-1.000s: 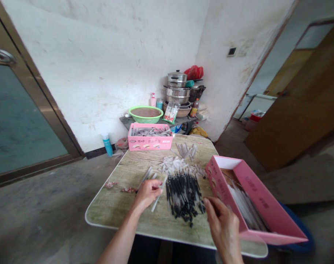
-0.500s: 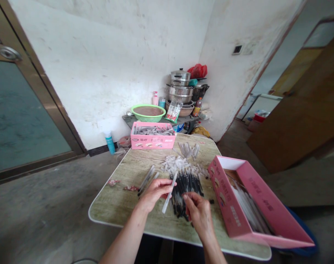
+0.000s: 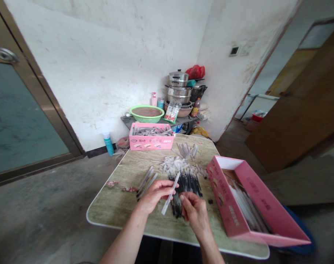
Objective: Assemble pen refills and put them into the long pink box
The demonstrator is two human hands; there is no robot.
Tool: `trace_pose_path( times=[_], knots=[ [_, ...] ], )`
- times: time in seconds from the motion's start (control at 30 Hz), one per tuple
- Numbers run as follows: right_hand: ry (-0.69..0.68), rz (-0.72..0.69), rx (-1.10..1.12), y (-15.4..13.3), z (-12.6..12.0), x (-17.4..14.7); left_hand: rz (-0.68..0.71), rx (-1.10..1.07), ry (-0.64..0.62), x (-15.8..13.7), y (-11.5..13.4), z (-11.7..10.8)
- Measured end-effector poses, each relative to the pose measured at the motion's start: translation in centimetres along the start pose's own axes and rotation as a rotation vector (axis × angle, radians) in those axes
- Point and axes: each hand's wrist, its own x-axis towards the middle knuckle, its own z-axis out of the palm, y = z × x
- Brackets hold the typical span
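Between the thumb and fingers of my left hand (image 3: 158,192) is a clear pen barrel (image 3: 171,194), tilted with its upper end leaning right. Just to its right, my right hand (image 3: 193,207) is closed in a pinch over the near part of a heap of black pen refills (image 3: 190,183). What its fingertips hold, if anything, is hidden among the dark refills. Small whitish translucent plastic pieces (image 3: 174,164) lie heaped behind the refills. A few pens (image 3: 146,181) rest left of my left hand.
A pink box (image 3: 152,141) full of pens stands at the table's far left. Another pink box (image 3: 255,209), at the right edge, holds clear barrels. More clear barrels (image 3: 187,150) lie toward the back of the table (image 3: 112,209). Behind are a green basin (image 3: 146,116) and stacked pots (image 3: 179,91).
My right hand has shifted slightly left, closer to the barrel in my left hand. The left hand keeps its grip. The whole view has moved a little.
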Motion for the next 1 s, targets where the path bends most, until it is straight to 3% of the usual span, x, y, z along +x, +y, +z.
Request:
trace_pose_path(
  times=[0.23,0.37,0.47,0.63,0.7,0.77,0.87,1.0],
  knots=[
    [0.096,0.002,0.184,-1.6,-1.0,1.1,0.002,0.066,-0.126,-0.6,0.2,0.7],
    [0.064,0.003,0.259,-1.1,-0.9,1.2,-0.023,0.145,-0.229,-0.8,-0.2,0.7],
    [0.103,0.033,0.384,-0.1,-1.0,1.3,-0.047,0.143,-0.216,-0.7,-0.6,0.3],
    [0.292,0.105,0.604,0.6,-1.7,1.6,0.016,0.131,-0.091,-0.3,-0.9,-0.5],
    [0.312,0.122,0.631,0.7,-2.0,1.7,0.030,0.120,-0.036,0.2,-0.8,-0.8],
    [0.305,0.137,0.640,0.9,-2.1,1.6,0.090,0.025,0.097,1.5,-0.2,-1.4],
    [0.282,0.145,0.628,1.3,-2.1,1.2,0.278,-0.190,0.388,4.9,2.4,-3.2],
    [0.244,0.138,0.584,1.7,-2.0,0.2,0.491,-0.293,0.604,11.0,8.3,-6.6]
  ],
)
